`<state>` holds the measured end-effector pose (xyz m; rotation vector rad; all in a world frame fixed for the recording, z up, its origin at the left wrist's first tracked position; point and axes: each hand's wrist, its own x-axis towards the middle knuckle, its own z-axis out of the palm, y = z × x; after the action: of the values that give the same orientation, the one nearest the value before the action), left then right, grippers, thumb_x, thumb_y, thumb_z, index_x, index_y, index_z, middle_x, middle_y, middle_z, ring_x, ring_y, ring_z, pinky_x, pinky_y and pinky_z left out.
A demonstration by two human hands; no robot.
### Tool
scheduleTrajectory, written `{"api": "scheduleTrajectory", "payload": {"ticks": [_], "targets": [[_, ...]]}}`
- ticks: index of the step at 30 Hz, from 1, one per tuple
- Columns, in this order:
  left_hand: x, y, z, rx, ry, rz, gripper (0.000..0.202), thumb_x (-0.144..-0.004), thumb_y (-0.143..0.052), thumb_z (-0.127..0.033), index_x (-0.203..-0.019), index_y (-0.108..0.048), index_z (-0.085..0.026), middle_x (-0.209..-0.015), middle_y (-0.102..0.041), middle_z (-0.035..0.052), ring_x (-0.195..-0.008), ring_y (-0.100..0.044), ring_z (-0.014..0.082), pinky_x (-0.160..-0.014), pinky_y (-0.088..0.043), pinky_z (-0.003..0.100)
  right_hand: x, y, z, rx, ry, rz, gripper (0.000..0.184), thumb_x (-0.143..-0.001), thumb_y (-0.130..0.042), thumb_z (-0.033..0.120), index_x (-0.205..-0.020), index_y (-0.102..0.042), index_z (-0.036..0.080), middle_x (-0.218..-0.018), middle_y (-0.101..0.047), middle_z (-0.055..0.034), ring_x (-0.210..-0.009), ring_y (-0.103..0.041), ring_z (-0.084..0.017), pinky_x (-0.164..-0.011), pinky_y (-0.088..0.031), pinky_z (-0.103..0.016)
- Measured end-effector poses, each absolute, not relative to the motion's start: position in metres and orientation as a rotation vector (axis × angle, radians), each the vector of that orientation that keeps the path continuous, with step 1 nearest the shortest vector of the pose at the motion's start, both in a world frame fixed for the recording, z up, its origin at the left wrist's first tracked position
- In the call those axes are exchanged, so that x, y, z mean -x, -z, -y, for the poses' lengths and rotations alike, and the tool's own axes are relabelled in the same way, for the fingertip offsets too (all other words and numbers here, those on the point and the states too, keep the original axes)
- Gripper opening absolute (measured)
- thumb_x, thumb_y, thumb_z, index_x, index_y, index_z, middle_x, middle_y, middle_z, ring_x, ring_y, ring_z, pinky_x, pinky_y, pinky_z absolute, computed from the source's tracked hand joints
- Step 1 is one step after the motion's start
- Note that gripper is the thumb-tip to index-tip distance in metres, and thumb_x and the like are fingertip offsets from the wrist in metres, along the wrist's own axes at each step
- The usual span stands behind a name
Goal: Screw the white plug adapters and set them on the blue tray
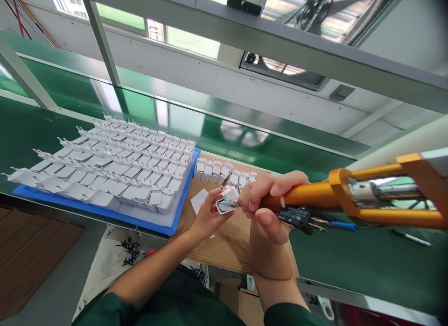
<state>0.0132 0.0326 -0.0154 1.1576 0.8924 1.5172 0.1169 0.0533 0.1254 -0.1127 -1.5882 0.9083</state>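
My left hand (206, 216) has its fingers closed around a white plug charger housing (229, 194), held above the brown cardboard. My right hand (268, 200) is wrapped around the orange-gold barrel of a handheld power tool (311, 197), which has a black microswitch (296, 216) strapped beneath it. The tool's metal tip reaches the charger housing; whether it presses on it I cannot tell. Just behind both hands stand several white open housings (213, 169). A white flat piece (199, 200) lies on the cardboard (227, 251) beside my left fingers.
To the left, a blue tray (178, 209) carries many rows of white plug chargers (129, 167), pins upward. A pen (411, 237) lies on the green bench at right. A grey metal frame bar (224, 27) crosses overhead, and fans sit in the wall behind.
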Motion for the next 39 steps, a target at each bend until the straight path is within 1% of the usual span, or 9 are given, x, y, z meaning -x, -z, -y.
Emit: {"api": "scheduleTrajectory", "payload": {"ticks": [7, 11, 14, 23, 28, 31, 36, 39], "targets": [[-0.0138, 0.0170, -0.0323, -1.165, -1.557, -0.839, 0.068, -0.079, -0.079, -0.056, -0.129, -0.048, -0.024, -0.118, -0.072, 0.0104, -0.104, -0.071, 0.0246, -0.088, -0.058, 0.037, -0.1148, -0.1263, -0.0535, 0.091, -0.904, 1.571, 0.032, -0.084, -0.075, 0.031, -0.103, -0.049, 0.031, -0.067, -0.055, 0.0087, -0.044, -0.045, -0.010, -0.042, -0.039, -0.026], [-0.0129, 0.0186, -0.0320, -1.170, -1.534, -0.885, 0.070, -0.079, -0.078, -0.059, -0.131, -0.048, -0.024, -0.119, -0.072, 0.0110, -0.107, -0.071, 0.0266, -0.090, -0.058, 0.040, -0.1146, -0.1268, -0.0523, 0.120, -0.893, 1.580, 0.032, -0.085, -0.074, 0.033, -0.102, -0.048, 0.031, -0.066, -0.054, 0.0088, -0.044, -0.045, -0.010, -0.042, -0.039, -0.026], [-0.0124, 0.0203, -0.0322, -1.165, -1.526, -0.915, 0.070, -0.078, -0.078, -0.059, -0.131, -0.049, -0.025, -0.119, -0.072, 0.0109, -0.109, -0.071, 0.0276, -0.090, -0.058, 0.041, -0.1148, -0.1275, -0.0514, 0.141, -0.889, 1.583, 0.032, -0.085, -0.074, 0.033, -0.101, -0.046, 0.031, -0.065, -0.054, 0.0091, -0.043, -0.046, -0.010, -0.042, -0.039, -0.027], [-0.0115, 0.0198, -0.0319, -1.167, -1.539, -0.891, 0.070, -0.078, -0.078, -0.058, -0.131, -0.048, -0.024, -0.119, -0.072, 0.0107, -0.109, -0.071, 0.0260, -0.089, -0.058, 0.037, -0.1137, -0.1275, -0.0517, 0.131, -0.885, 1.576, 0.033, -0.085, -0.074, 0.032, -0.101, -0.046, 0.030, -0.065, -0.053, 0.0091, -0.044, -0.045, -0.010, -0.043, -0.039, -0.026], [-0.0106, 0.0194, -0.0307, -1.161, -1.548, -0.879, 0.064, -0.080, -0.079, -0.050, -0.130, -0.048, -0.024, -0.116, -0.073, 0.0094, -0.105, -0.071, 0.0242, -0.087, -0.057, 0.036, -0.1139, -0.1275, -0.0529, 0.079, -0.902, 1.566, 0.033, -0.084, -0.075, 0.026, -0.103, -0.049, 0.028, -0.067, -0.054, 0.0081, -0.046, -0.045, -0.009, -0.043, -0.038, -0.026], [-0.0106, 0.0202, -0.0305, -1.157, -1.557, -0.867, 0.062, -0.081, -0.079, -0.046, -0.131, -0.048, -0.024, -0.117, -0.072, 0.0090, -0.106, -0.070, 0.0239, -0.088, -0.057, 0.036, -0.1142, -0.1279, -0.0533, 0.073, -0.897, 1.570, 0.032, -0.084, -0.074, 0.025, -0.104, -0.049, 0.029, -0.067, -0.055, 0.0081, -0.045, -0.044, -0.009, -0.042, -0.038, -0.026], [-0.0097, 0.0201, -0.0307, -1.145, -1.544, -0.853, 0.064, -0.080, -0.080, -0.046, -0.131, -0.048, -0.024, -0.119, -0.072, 0.0098, -0.107, -0.070, 0.0247, -0.088, -0.056, 0.036, -0.1139, -0.1275, -0.0531, 0.096, -0.900, 1.568, 0.032, -0.084, -0.075, 0.030, -0.102, -0.048, 0.030, -0.065, -0.054, 0.0089, -0.042, -0.042, -0.009, -0.041, -0.038, -0.025], [-0.0092, 0.0194, -0.0311, -1.130, -1.537, -0.831, 0.066, -0.079, -0.081, -0.048, -0.130, -0.048, -0.024, -0.116, -0.072, 0.0095, -0.106, -0.070, 0.0251, -0.088, -0.056, 0.036, -0.1149, -0.1263, -0.0537, 0.111, -0.893, 1.578, 0.034, -0.082, -0.076, 0.031, -0.102, -0.049, 0.031, -0.065, -0.054, 0.0094, -0.040, -0.043, -0.009, -0.040, -0.039, -0.026]]}}
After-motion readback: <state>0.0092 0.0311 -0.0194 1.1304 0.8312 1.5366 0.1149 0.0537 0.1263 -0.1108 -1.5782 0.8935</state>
